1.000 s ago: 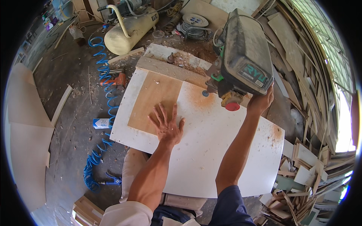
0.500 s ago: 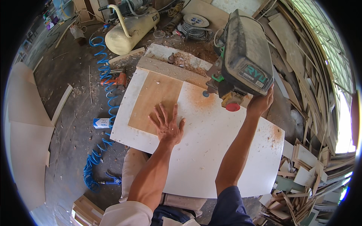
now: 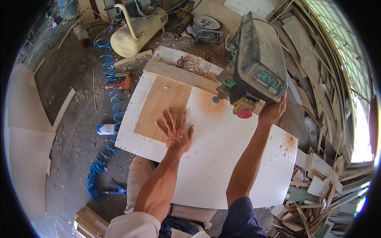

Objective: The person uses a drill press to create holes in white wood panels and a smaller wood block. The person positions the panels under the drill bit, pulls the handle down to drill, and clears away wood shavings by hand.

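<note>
A white panel [image 3: 222, 166] lies under the head of a dusty drill press [image 3: 260, 59] with a red button. A thin brown board [image 3: 164, 99] rests flat on the panel's left part. My left hand [image 3: 176, 133] is spread open, fingers on the brown board and palm at its edge. My right hand [image 3: 273, 109] is curled against the right side of the drill press head; the housing hides its fingertips and whatever they grip. Below the head sits a round grey-blue spot [image 3: 216, 99], bit or hole, I cannot tell which. Reddish dust surrounds it.
A wooden strip [image 3: 178, 73] runs along the panel's far edge. To the left are a coiled blue air hose [image 3: 113, 89], an orange power tool [image 3: 126, 84], a small box [image 3: 106, 129] and a blue air gun [image 3: 118, 190]. A cream compressor [image 3: 137, 35] stands behind; wood offcuts [image 3: 317, 178] heap at right.
</note>
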Motion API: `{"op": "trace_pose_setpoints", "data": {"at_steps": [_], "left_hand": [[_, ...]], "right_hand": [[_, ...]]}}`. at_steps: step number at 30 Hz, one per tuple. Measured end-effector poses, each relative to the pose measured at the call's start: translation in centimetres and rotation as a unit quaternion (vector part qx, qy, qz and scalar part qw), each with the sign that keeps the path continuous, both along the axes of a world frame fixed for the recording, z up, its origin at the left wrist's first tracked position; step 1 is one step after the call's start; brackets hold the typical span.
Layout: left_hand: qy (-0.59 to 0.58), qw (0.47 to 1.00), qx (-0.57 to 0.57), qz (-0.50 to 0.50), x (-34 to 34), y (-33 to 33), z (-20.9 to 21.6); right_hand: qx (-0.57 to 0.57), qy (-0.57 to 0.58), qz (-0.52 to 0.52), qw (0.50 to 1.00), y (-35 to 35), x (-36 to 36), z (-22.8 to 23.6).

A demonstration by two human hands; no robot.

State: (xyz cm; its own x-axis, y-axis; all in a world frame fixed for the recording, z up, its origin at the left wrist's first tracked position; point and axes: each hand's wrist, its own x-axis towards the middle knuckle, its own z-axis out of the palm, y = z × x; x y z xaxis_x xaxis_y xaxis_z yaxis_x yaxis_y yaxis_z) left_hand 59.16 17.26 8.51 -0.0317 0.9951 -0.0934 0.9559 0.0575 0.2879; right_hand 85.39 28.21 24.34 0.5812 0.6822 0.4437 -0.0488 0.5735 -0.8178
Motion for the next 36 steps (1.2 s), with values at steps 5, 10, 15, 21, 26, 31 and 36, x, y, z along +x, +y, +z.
{"op": "trace_pose_setpoints", "data": {"at_steps": [5,10,15,21,26,31,36], "left_hand": [[-0.002,1.000,-0.003,0.000,0.0,0.0,0.0],[0.004,1.000,-0.012,-0.001,-0.1,0.0,0.2],[0.006,1.000,-0.016,-0.005,0.1,0.0,0.3],[0.010,1.000,0.027,-0.002,0.0,0.0,-0.6],[0.010,1.000,0.021,-0.004,0.2,0.1,-0.4],[0.007,1.000,0.028,-0.003,0.0,-0.1,-0.7],[0.001,1.000,0.030,-0.003,0.0,0.0,-0.7]], "right_hand": [[0.005,0.008,0.002,1.000,0.0,0.2,-0.2],[0.005,0.007,0.004,1.000,-0.2,-0.2,-0.2],[0.021,0.004,0.017,1.000,-0.3,0.2,-0.3],[0.017,0.004,0.018,1.000,-0.5,-0.4,-0.2],[0.012,-0.008,0.018,1.000,-0.6,0.0,-0.2],[0.013,-0.011,0.015,1.000,-0.6,-0.3,-0.3],[0.008,-0.007,0.014,1.000,-0.8,-0.3,-0.3]]}}
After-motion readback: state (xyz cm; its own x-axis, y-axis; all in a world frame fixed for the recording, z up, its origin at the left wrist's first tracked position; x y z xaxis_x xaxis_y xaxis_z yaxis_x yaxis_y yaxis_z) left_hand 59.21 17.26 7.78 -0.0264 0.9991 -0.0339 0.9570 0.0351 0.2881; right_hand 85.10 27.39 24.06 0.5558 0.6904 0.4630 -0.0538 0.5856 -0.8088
